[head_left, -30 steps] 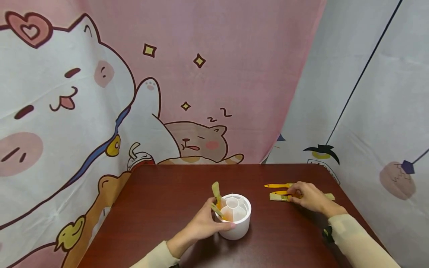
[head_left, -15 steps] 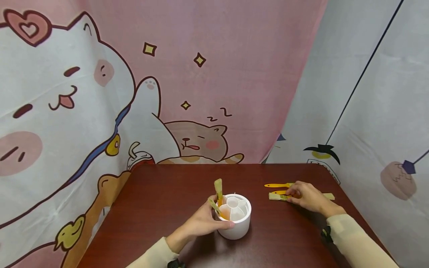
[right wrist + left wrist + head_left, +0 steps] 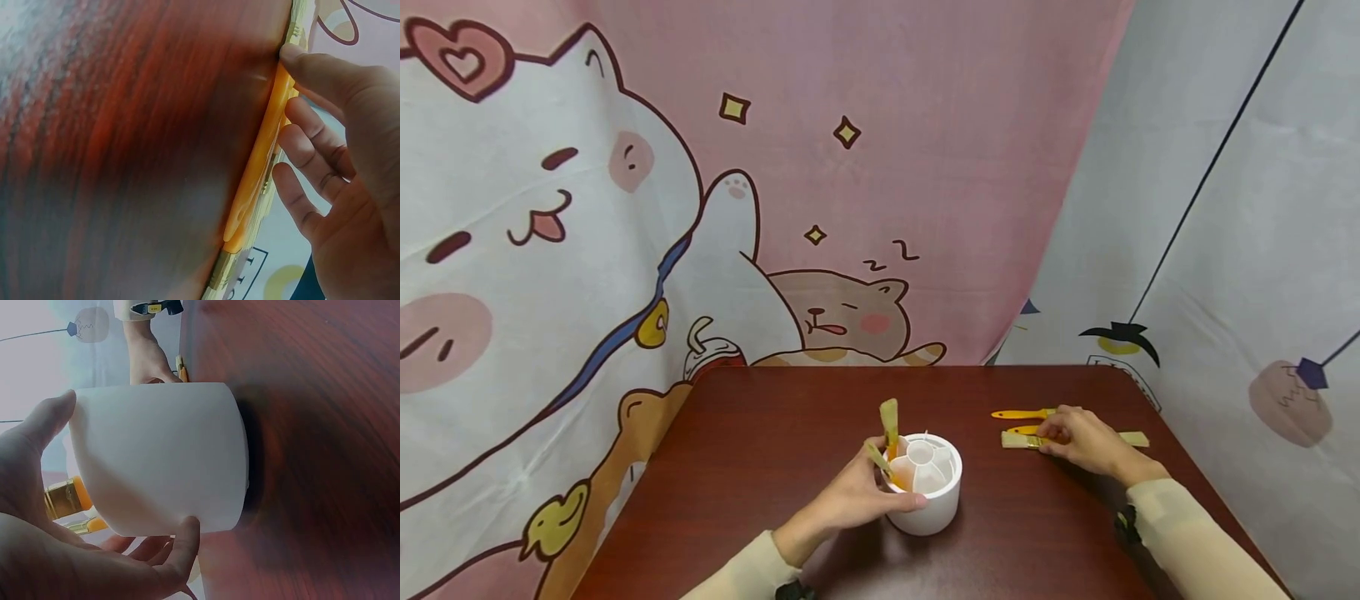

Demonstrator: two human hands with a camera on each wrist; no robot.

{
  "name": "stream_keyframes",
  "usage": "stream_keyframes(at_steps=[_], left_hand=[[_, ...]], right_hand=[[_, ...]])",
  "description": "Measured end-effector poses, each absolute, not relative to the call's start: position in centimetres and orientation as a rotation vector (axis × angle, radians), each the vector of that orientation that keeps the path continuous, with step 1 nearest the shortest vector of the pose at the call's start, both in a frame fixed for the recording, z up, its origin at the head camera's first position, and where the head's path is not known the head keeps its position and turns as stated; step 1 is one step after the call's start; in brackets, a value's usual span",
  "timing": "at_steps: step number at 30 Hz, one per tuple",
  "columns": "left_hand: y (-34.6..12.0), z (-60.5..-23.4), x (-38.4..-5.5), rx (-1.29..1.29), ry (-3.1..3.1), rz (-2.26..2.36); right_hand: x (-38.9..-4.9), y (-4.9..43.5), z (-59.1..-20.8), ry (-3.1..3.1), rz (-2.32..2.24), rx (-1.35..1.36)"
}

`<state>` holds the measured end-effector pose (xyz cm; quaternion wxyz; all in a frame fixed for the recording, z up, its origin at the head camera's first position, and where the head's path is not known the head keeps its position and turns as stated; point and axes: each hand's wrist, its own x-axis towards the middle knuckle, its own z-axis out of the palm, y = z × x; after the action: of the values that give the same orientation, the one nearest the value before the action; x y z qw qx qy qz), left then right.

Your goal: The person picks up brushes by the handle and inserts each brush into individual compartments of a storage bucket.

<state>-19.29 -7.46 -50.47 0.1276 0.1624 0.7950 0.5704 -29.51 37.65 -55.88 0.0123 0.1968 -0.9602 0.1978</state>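
My left hand (image 3: pixel 859 497) grips a white round compartment holder (image 3: pixel 928 518), thumb at its near rim. In the left wrist view the fingers wrap the holder's wall (image 3: pixel 156 456), which stands on the table. Two brushes with pale bristles (image 3: pixel 889 418) lean head-up in its left compartments. At the right, my right hand (image 3: pixel 1086 442) pinches a flat paintbrush (image 3: pixel 1018 440) lying on the table, bristles to the left. Thumb and forefinger meet near its metal band; the yellow handle (image 3: pixel 259 162) runs under the other fingers, which are loosely bent.
Just beyond that paintbrush lies another brush with its yellow handle (image 3: pixel 1022 430) to the left and bristles (image 3: pixel 1135 439) to the right. A further yellow-handled brush (image 3: pixel 1021 415) lies behind it. A printed curtain (image 3: pixel 925 208) hangs behind the dark red table (image 3: pixel 760 450).
The two brushes in the holder have tilted more upright, and the left hand has shifted slightly on the holder. My right hand stays almost in place at the paintbrush.
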Motion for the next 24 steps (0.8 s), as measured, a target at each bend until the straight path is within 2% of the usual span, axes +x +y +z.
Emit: stream_keyframes(at_steps=[24], left_hand=[[-8.11, -50.29, -19.79, 0.566, 2.296, 1.575]], right_hand=[[-29.59, 37.14, -55.95, -2.982, 0.621, 0.628]])
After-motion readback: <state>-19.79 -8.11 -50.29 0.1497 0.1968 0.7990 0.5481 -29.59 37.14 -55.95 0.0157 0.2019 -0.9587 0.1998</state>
